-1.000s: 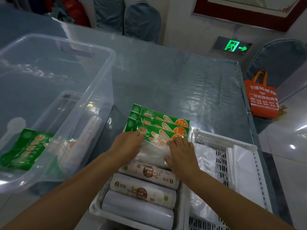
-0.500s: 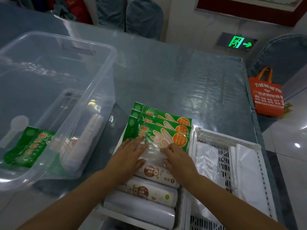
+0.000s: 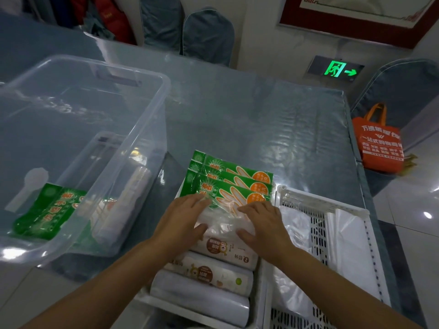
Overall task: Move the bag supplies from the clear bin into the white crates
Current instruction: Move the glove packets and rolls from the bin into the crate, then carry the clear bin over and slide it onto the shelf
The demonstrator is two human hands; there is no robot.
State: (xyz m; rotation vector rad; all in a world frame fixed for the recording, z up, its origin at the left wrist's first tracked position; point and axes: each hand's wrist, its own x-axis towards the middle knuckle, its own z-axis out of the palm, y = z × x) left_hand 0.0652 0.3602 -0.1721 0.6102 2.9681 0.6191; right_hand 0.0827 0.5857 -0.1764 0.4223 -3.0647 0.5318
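Observation:
Three green glove packets (image 3: 234,180) lie overlapped at the far end of the left white crate (image 3: 190,312). My left hand (image 3: 181,222) and my right hand (image 3: 262,225) both hold the clear lower part of the nearest packet, thumbs under its near edge and fingers on top. Three bag rolls (image 3: 213,276) lie in the crate below my hands. The clear bin (image 3: 147,129) at left holds a green packet (image 3: 45,211) and some pale rolls (image 3: 123,205). The right white crate (image 3: 365,217) holds clear and white bags (image 3: 349,245).
A blue table (image 3: 249,115) with a glossy plastic cover carries everything. An orange tote bag (image 3: 377,143) sits past the table's right edge on the floor. Covered chairs (image 3: 206,34) stand at the far side. A green exit sign (image 3: 337,70) glows low on the wall.
Both hands slid toward me from the packet's printed top to its clear lower part, and their thumbs now hook under its near edge.

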